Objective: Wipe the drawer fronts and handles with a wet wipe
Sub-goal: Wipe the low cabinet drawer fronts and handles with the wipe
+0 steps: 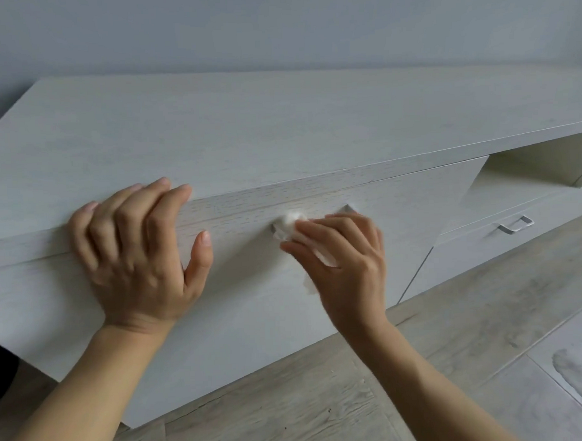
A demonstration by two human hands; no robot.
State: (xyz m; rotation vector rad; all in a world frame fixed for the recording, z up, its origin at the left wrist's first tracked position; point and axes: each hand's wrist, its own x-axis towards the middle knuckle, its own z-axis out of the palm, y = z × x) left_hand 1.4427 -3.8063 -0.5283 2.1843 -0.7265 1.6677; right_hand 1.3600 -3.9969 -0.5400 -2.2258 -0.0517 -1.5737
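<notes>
**Head view, sole entry.**

**Item 1: hazards (judged).**
- The right hand (pixel 345 268) pinches the wet wipe (pixel 293 224) between thumb and fingers. The wipe is bunched against the left end of the handle (pixel 349 208) on the near drawer front (pixel 226 296), just under the cabinet's (pixel 212 130) front top edge.
- The wad probably reaches only the bar's outer face, so its underside and posts may go uncleaned.
- A loose tail of wipe hangs under the palm. It could catch on the handle's squared corner and tear.
- Dragging along the bar might tug the drawer out.
- The left hand (pixel 137 253) lies released, fingers flat over the front top edge and thumb on the drawer front. It seems placed to brace against that.
- The second handle (pixel 515 224), toward the cabinet's right end, is easily forgotten.

**Item 2: materials.**
- Cabinet: pale, matte, whitewashed wood-grain board with flat slab fronts and crisp square edges.
- Handles: thin silver metal strip bent into a squared U.
- Wipe: white, thin, crumpled fibre.
- Floor (pixel 291 403): grey-beige planks with weathered grain.
</notes>
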